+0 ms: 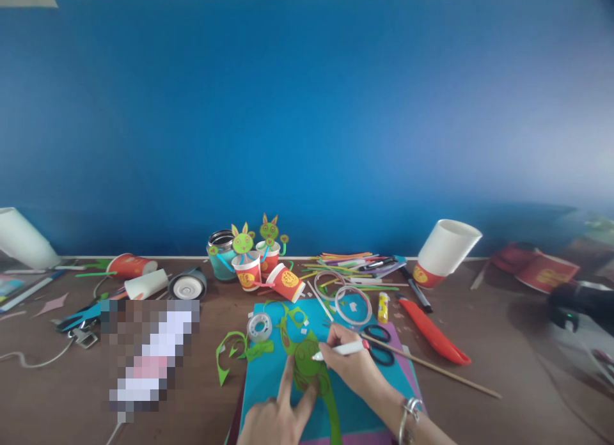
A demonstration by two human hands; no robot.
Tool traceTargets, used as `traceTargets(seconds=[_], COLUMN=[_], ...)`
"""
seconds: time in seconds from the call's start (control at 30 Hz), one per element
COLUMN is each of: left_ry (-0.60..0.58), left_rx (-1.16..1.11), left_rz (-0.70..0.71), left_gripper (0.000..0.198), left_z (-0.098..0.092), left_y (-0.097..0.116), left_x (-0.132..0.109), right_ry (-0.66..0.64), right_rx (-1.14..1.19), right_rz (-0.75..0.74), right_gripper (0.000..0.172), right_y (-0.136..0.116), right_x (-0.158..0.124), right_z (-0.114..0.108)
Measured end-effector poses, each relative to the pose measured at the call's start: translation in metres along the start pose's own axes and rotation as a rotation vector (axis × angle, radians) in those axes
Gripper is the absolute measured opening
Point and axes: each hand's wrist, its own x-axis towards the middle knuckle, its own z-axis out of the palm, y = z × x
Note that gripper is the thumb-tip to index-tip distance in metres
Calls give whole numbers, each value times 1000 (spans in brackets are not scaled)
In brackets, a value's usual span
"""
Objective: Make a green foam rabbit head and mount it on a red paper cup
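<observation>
Green paper, cut and inked with round outlines, lies flat under both hands. At its 7 o'clock side the left hand (275,419) rests with index finger and thumb spread apart, both tips laid on the green paper (307,359). At its 3 o'clock side the right hand (352,362) is closed around a white marker (348,348). The hands are near each other but do not touch. The marker lies low, its tip at the round drawn face and pointing just below 9 o'clock, its red end toward 3.

The green paper's long axis runs from 11 to 5 o'clock: a narrow pointed part reaches toward 11, the broad round part sits between the hands, and a strip trails toward 5 beneath the right forearm's inner side.

Under it all spreads a blue sheet (261,384). From the green paper, a tape roll (259,328) stands at 10 o'clock, with green scraps (230,349) beyond. Black-handled scissors (382,356) lie near 3, a wooden stick (451,371) stretching past them. A yellow glue stick (382,307) is at 2, clear rings (354,304) at 1. Farther out, red-and-white cups (247,270) with green paper heads stand at 11, and a leaning cup stack (446,253) at 2.
</observation>
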Motion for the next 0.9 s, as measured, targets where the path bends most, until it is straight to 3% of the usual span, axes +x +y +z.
traceTargets(seconds=[0.23, 0.9], left_ry=[6, -3], left_rx=[-38, -9], left_rz=[64, 48], left_gripper=[53, 59], left_z=[3, 6], left_y=[-5, -3], left_x=[1, 0], right_ry=[-18, -2], right_rx=[-75, -86], right_rz=[18, -18], right_gripper=[20, 22], right_y=[-4, -5], right_x=[-3, -2], right_z=[1, 1])
